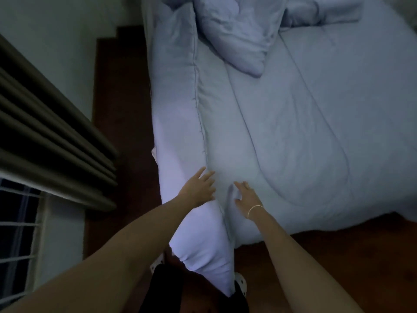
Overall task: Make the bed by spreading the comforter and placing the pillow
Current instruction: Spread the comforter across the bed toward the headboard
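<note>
A pale blue comforter (pixel 304 132) lies spread over the bed, with its near corner hanging down toward my feet. A long seam edge runs along its left side. My left hand (pixel 199 188) rests flat on the comforter beside that seam, fingers straight. My right hand (pixel 244 196), with a thin bracelet on the wrist, lies on the comforter just to the right, fingers spread and slightly bent into a fold. A rumpled pillow (pixel 239 35) in the same pale blue sits at the far end of the bed, with more bunched fabric behind it.
Dark wooden floor (pixel 121 132) runs along the bed's left side and in front of it. A grey pleated curtain (pixel 52 141) hangs at the left over a barred window (pixel 18 233). A white wall (pixel 67 30) stands behind.
</note>
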Available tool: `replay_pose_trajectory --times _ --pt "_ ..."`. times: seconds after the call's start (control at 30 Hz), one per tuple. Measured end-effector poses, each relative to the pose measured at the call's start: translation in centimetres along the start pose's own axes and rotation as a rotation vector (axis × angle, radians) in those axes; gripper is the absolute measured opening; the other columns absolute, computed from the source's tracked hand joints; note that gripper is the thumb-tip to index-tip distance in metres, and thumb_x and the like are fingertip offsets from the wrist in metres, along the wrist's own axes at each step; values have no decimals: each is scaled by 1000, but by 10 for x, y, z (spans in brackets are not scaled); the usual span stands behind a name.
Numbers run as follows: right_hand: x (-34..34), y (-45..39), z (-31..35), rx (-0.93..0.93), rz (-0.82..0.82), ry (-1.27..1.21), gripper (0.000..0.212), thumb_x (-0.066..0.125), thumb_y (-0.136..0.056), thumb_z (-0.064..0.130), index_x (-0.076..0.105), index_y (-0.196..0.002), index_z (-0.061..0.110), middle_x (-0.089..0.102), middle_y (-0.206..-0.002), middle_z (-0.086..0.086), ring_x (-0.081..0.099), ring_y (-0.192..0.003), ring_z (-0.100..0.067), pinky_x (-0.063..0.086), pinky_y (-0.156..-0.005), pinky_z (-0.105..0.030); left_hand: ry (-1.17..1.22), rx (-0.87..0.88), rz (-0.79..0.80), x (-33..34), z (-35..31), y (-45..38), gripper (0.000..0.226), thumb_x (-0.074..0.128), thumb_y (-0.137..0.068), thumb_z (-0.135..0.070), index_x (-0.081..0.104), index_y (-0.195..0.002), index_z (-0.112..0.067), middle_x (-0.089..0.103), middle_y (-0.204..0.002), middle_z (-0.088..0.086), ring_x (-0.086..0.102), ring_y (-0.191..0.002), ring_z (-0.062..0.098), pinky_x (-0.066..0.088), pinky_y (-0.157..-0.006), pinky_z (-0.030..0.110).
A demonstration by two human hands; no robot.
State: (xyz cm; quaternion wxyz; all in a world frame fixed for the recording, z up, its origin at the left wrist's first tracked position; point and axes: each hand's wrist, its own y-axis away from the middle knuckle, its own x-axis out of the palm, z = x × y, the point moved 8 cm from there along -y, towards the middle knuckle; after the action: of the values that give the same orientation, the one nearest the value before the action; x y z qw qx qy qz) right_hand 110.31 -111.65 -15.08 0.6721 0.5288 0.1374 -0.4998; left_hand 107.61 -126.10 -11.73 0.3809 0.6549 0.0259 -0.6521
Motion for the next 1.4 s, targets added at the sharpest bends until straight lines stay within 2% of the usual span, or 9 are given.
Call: replay_pose_trajectory --times 0.1,0.23,0.33,0.43,0.57,0.73,0.83,1.2,1.4 --pt "16 -16 21 59 -1 -2 65 51 -94 27 16 -149 27 1 -159 -6 9 -143 -38 23 -115 -43 -71 126 -42 22 23 11 35 50 -87 -52 70 -70 -29 70 -71 -10 66 -98 21 23 -112 52" --pt "45 -17 56 132 19 161 79 52 -87 51 4 -148 38 -12 -159 -3 -3 -141 -49 20 -113 -53 -97 115 -63 60 65 56 52 27 -93 -43 68 -64 -29 62 -54 -7 65 -76 24 2 -116 54" --pt "66 -13 81 197 35 152 81 54 -86 53 1 -147 42 -20 -157 -3 -8 -141 -49 24 -110 -61 -169 20 -106 96 106 103 29 60 -79 -21 63 -52 -30 54 -46 -5 62 -65 23 -1 -115 58" --pt "79 -11 101 248 35 174 80 51 -88 52 -2 -146 43 -22 -156 -8 -10 -140 -49 22 -108 -64 -115 -153 55 146 151 143 18 67 -72 -13 68 -65 -29 64 -62 -5 63 -81 21 -5 -112 65" --pt "86 -13 108 321 57 166 89 56 -85 52 -8 -146 42 -27 -155 -9 -15 -140 -48 20 -108 -64 67 -298 374 206 172 182 38 41 -95 -28 50 -132 -23 47 -141 -3 23 -141 19 -17 -107 64" --pt "91 -19 102 329 146 202 103 63 -80 53 -16 -144 43 -33 -152 -7 -20 -139 -48 18 -108 -66 257 -509 554 245 185 200 58 16 -96 -38 21 -147 -11 17 -158 6 11 -146 21 -32 -103 25" --pt "92 -21 99 334 163 231 106 65 -79 53 -18 -144 42 -35 -151 -9 -22 -138 -49 14 -109 -68 214 -542 700 265 183 217 55 30 -97 -43 16 -149 -28 2 -160 6 2 -146 30 -15 -112 55" --pt "91 -26 103 419 164 265 103 62 -77 59 -14 -145 41 -28 -153 -11 -13 -140 -49 11 -112 -61 380 -485 149 204 189 195 41 38 -93 -19 43 -133 -19 46 -136 7 40 -127 27 8 -117 49" --pt "65 -33 155 370 -254 132 58 53 -84 29 41 -135 4 36 -142 -24 31 -134 -38 36 -106 -47 410 -576 58 172 229 209 39 36 -94 -22 43 -133 -20 41 -140 7 37 -130 26 9 -117 50"
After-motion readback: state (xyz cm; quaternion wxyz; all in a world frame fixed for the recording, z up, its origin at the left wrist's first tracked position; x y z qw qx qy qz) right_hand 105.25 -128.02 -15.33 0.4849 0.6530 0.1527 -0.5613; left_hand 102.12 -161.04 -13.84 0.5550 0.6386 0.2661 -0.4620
